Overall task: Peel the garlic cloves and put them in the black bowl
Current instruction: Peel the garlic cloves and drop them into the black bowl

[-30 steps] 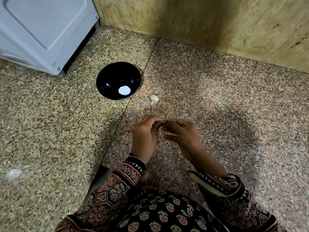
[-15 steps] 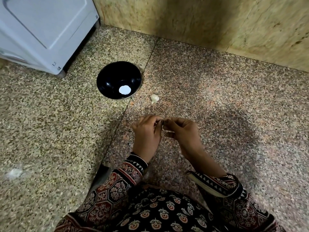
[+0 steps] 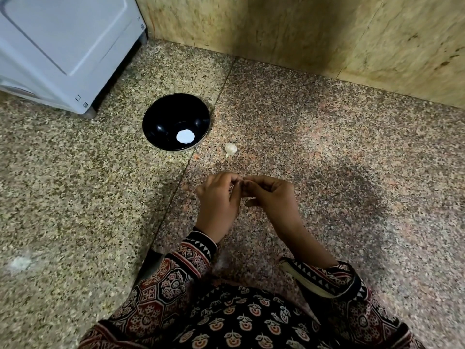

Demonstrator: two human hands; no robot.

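Note:
The black bowl sits on the speckled stone floor, with a bright white patch at its bottom that may be a reflection. A whitish garlic piece lies on the floor just right of the bowl. Nearer to me, my left hand and my right hand meet fingertip to fingertip above the floor. Both pinch a small garlic clove that their curled fingers almost wholly hide.
A white appliance stands at the upper left, close behind the bowl. A yellowish stone wall runs along the back. A floor joint passes from the bowl down toward my patterned sleeves. A pale smudge marks the floor at left.
The hands have stayed together at the same spot, with only small shifts of the fingers around the clove. Bowl and loose garlic piece have not moved.

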